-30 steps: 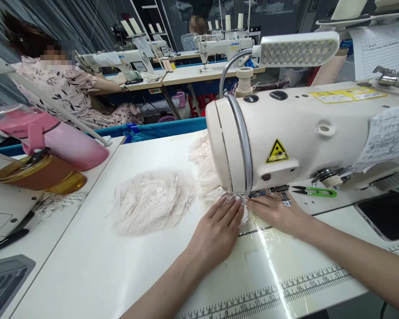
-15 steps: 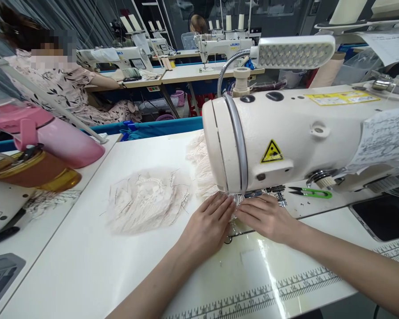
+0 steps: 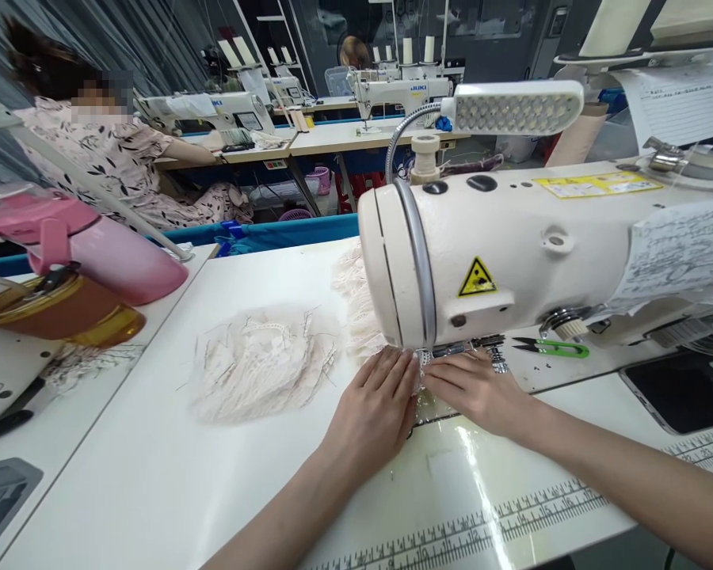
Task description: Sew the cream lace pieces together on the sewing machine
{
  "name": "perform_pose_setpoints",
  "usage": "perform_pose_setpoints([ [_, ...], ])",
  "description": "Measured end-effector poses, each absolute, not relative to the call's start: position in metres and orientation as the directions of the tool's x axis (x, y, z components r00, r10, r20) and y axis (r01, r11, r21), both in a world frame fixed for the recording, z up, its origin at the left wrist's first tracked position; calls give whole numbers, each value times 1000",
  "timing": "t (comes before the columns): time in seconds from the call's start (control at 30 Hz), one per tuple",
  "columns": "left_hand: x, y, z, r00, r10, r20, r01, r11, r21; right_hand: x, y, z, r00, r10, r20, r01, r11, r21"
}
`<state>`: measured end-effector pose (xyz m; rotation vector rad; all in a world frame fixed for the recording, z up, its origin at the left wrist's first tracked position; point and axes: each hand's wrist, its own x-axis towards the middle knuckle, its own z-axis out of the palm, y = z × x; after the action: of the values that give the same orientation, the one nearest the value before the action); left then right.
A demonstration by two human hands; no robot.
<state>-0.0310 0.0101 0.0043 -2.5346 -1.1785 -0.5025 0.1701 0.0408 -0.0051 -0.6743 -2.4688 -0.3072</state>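
Note:
My left hand lies flat, fingers stretched toward the needle area, pressing pale lace fabric beside the head of the white sewing machine. To its right, my right hand has its fingers pressed together at the edge of a narrow lace strip under the machine head. The needle and most of the strip are hidden by the machine and my hands. A loose pile of sheer pale lace lies on the white table left of my hands.
Green thread snips and a phone lie at the right. A ruler strip runs along the front edge. A pink bottle and an amber cup stand at the left. A person sits beyond.
The view has shifted slightly, so the machine appears a little further left and lower. Both hands remain near the needle area with almost the same pose.

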Motion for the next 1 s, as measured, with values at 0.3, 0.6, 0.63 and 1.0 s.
perform_pose_setpoints([
  [0.3, -23, 6, 3, 560, 688, 461, 805, -583, -108, 172, 41, -1, -670, 455, 586, 616, 781, 98],
  [0.6, -21, 6, 5, 584, 683, 439, 799, -578, -164, 180, 41, 0, -655, 518, 550, 691, 706, 159],
  [0.63, -21, 6, 6, 582, 686, 436, 801, -575, -166, 180, 41, 2, -652, 535, 537, 693, 708, 135],
  [1.0, -21, 7, 8, 521, 762, 385, 843, -530, -93, 176, 47, -4, -598, 537, 595, 680, 733, 22],
])
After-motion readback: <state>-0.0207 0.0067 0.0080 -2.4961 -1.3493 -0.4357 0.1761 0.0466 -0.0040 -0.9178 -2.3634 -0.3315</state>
